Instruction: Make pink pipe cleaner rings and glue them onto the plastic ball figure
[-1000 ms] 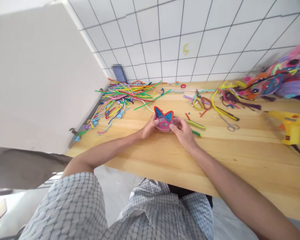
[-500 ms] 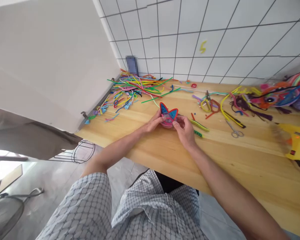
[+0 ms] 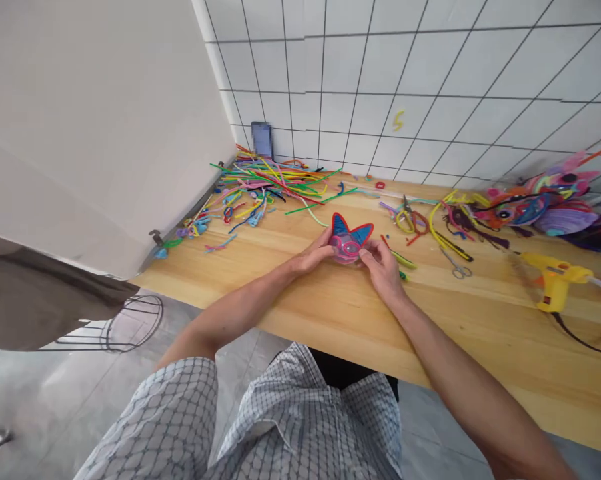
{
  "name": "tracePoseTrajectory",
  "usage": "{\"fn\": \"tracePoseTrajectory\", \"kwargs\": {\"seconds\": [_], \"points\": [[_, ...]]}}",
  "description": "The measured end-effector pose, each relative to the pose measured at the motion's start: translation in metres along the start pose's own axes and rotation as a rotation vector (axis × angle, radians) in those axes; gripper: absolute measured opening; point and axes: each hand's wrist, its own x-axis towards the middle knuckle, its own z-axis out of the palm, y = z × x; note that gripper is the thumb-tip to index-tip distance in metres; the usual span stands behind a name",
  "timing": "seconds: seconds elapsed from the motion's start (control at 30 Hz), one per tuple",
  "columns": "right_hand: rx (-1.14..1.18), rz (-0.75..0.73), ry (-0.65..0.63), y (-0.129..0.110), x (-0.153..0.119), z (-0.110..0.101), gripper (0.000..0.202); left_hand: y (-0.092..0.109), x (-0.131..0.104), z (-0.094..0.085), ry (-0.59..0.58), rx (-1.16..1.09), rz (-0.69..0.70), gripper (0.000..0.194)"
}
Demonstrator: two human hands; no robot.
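Note:
Between my two hands is a pipe-cleaner animal head (image 3: 349, 245). It has two pointed blue ears edged in red, and pink rings like eyes below them. My left hand (image 3: 316, 257) grips its left side, the thumb on the front. From the other side my right hand (image 3: 383, 268) pinches the lower right edge with thumb and fingers. The fingers behind the piece are hidden. Just right of my right hand lie a yellow-green pipe cleaner (image 3: 403, 261) and a short green piece, partly covered by the hand.
A heap of coloured pipe cleaners (image 3: 275, 180) lies at the back left, under a phone (image 3: 263, 140) against the tiled wall. To the right are pliers (image 3: 407, 217), small scissors (image 3: 460, 269), a yellow glue gun (image 3: 553, 280) with its cord, and finished colourful crafts (image 3: 525, 203).
The animal head has turned so its front and pink rings show more fully, its ears now looking wider apart. Both hands keep hold of it. My view has shifted slightly.

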Motion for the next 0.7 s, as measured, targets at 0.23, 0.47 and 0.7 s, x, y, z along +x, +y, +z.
{"fn": "tracePoseTrajectory", "kwargs": {"seconds": [0.23, 0.47, 0.7], "points": [[-0.006, 0.021, 0.028, -0.009, -0.008, -0.008, 0.048, 0.012, -0.008, 0.008, -0.064, -0.043, 0.053, 0.084], [-0.04, 0.038, 0.062, -0.013, -0.012, -0.011, 0.048, 0.02, -0.013, 0.018, -0.043, -0.068, -0.016, 0.081], [-0.09, 0.03, 0.087, -0.011, -0.014, -0.013, 0.047, 0.026, -0.014, 0.02, -0.027, -0.054, 0.035, 0.082]]}}
